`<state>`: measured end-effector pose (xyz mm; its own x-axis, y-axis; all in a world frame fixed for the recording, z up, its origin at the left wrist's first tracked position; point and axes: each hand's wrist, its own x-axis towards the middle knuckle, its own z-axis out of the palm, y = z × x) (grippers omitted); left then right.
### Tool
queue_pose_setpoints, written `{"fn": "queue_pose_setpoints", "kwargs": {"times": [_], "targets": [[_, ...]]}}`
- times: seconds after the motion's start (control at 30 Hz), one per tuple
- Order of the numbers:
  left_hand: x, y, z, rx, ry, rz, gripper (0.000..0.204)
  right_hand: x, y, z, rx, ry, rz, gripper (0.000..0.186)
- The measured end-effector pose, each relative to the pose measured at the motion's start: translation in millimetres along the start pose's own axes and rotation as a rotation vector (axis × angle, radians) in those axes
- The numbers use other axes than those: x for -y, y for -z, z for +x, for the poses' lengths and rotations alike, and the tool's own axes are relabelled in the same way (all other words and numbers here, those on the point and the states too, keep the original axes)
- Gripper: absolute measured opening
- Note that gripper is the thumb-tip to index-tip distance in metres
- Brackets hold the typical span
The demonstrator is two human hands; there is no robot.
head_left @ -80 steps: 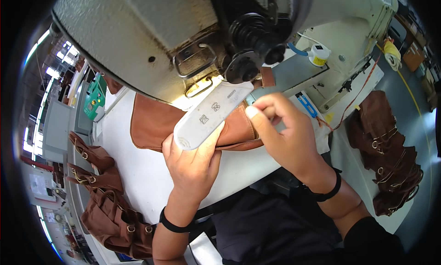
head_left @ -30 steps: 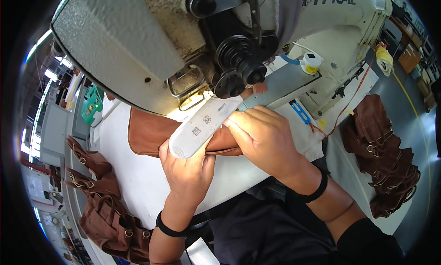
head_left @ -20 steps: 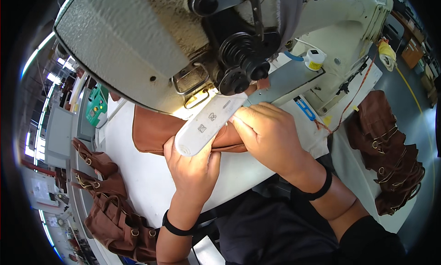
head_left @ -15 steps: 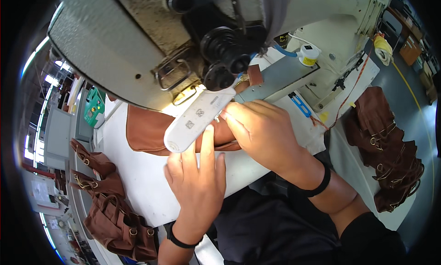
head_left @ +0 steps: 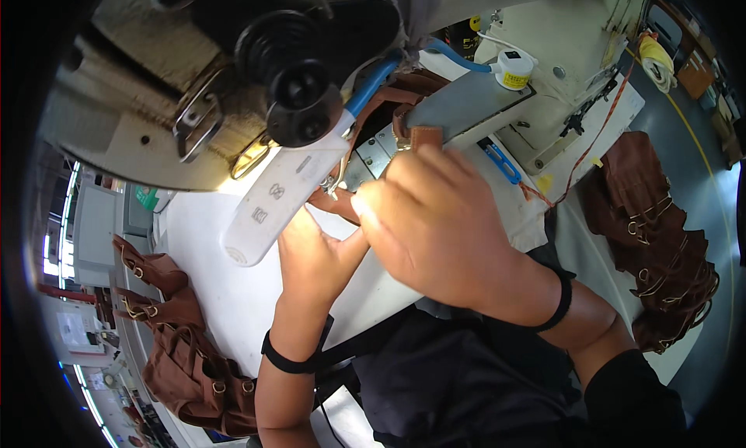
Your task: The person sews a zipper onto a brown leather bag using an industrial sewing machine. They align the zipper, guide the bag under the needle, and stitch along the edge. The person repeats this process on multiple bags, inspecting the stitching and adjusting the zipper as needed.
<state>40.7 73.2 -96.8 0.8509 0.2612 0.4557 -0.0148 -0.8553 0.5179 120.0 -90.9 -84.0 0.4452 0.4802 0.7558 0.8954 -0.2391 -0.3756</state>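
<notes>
A brown leather bag (head_left: 339,204) lies at the presser foot of a sewing machine (head_left: 167,156), with a metal zip and a leather tab (head_left: 426,136) showing beyond my knuckles. My right hand (head_left: 439,226) is closed on the leather just right of the presser foot, fingers curled under. My left hand (head_left: 309,254) reaches up to the near edge of the leather, its thumb pointing at my right hand. A white elongated lamp (head_left: 268,207) on a blue neck covers the left fingers, so their grip is hidden.
Finished-looking brown leather bags (head_left: 194,370) are stacked at the left of the white table (head_left: 206,254). More brown leather pieces with metal rings (head_left: 649,238) hang at the right. A small white bottle (head_left: 514,68) and blue thread snips (head_left: 501,162) sit by the machine.
The leather has shifted and turned beneath the machine, uncovering the metal plate and zip end. My right hand has curled closed; my left hand has slid forward under the lamp. The view has shifted.
</notes>
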Motion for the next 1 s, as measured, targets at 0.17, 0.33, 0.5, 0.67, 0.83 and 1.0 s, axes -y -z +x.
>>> {"fn": "queue_pose_setpoints", "kwargs": {"times": [0.17, 0.33, 0.5, 0.67, 0.83, 1.0], "targets": [[-12, 6, -11, -0.071, -0.037, 0.275, 0.069, -33, -24, 22, -0.192, -0.027, -0.253, 0.01], [-19, 20, -27, -0.194, -0.112, 0.201, 0.032, -41, -44, 28, -0.146, -0.086, -0.194, 0.027], [-10, 21, -33, -0.224, -0.069, 0.111, 0.007, -31, -54, 39, -0.063, -0.185, -0.089, 0.022], [-9, 28, -47, -0.107, 0.104, 0.1, 0.005, -28, -63, 38, -0.208, -0.166, -0.031, 0.021], [-25, 32, -42, -0.255, -0.116, -0.018, 0.007, -26, -56, 36, -0.176, -0.184, -0.024, 0.022], [-38, 34, -37, 0.002, -0.281, -0.167, 0.01, -28, -58, 33, -0.177, -0.148, -0.019, 0.021]]}}
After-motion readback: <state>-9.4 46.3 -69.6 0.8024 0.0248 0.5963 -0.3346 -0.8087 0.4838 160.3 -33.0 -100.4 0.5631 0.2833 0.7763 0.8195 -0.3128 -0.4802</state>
